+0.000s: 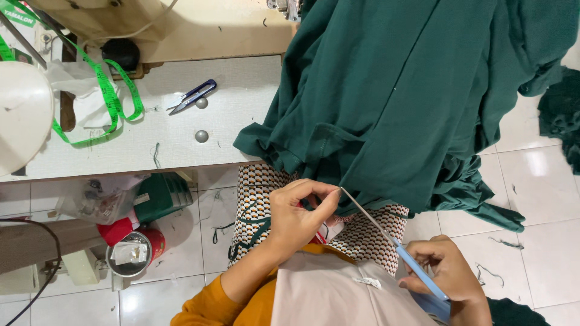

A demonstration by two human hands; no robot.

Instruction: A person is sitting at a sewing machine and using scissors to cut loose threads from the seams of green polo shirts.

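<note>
- The lower hem of the green garment point(386, 121) is pinched between thumb and fingers of the left hand point(299, 214), just off the near edge of the worktop point(181, 145), over the lap.
- Blue-handled scissors point(396, 244) are gripped closed-fisted by the right hand point(444, 271); their long axis runs up and to the left, the blade tips touching the hem beside the left fingertips (the left hand is the nearer to the cloth).
- The garment is draped from the worktop's right end down toward the floor.
- Small thread snips point(192, 96) and a green measuring tape point(115, 96) are left on the worktop, well apart.
- A red tin point(136, 250) on the floor is seen to hold crumpled paper (contents otherwise unclear).
</note>
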